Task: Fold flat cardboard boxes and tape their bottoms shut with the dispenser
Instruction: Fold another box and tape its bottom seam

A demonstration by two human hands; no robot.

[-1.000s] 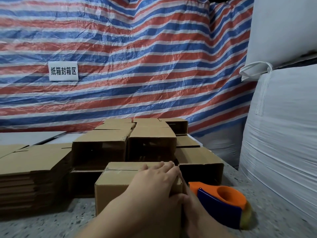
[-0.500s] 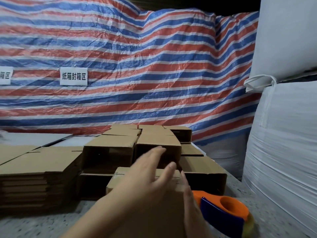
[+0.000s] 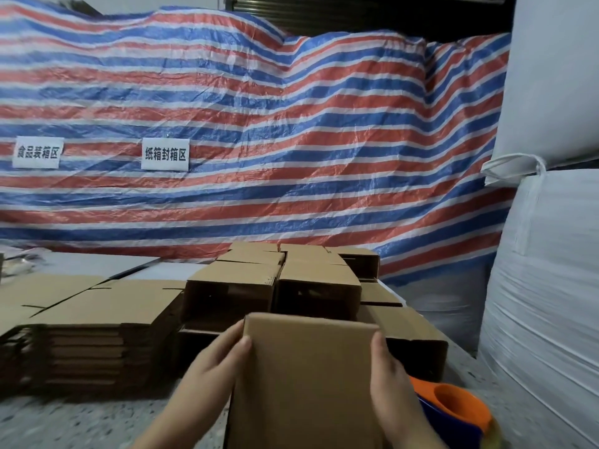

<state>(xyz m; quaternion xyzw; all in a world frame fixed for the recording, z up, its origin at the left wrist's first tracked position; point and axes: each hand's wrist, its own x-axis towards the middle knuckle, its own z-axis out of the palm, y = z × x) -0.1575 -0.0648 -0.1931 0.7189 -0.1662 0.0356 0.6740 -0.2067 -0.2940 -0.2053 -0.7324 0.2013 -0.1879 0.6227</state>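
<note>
Cardboard box (image 3: 308,380) stood before me, held on both sides: left grip (image 3: 215,367) and right grip (image 3: 393,384) curled around its edges. I judged it could slip sideways onto the tape dispenser (image 3: 460,413) just beside.

Head-worn view, facing forward over close hands, toward tarp (image 3: 291,140)

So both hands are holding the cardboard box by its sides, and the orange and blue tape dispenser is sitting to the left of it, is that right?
Not quite. The head view shows the left hand and right hand holding the cardboard box by its sides, but the orange and blue tape dispenser sits to the right of it, beside the right hand.
</note>
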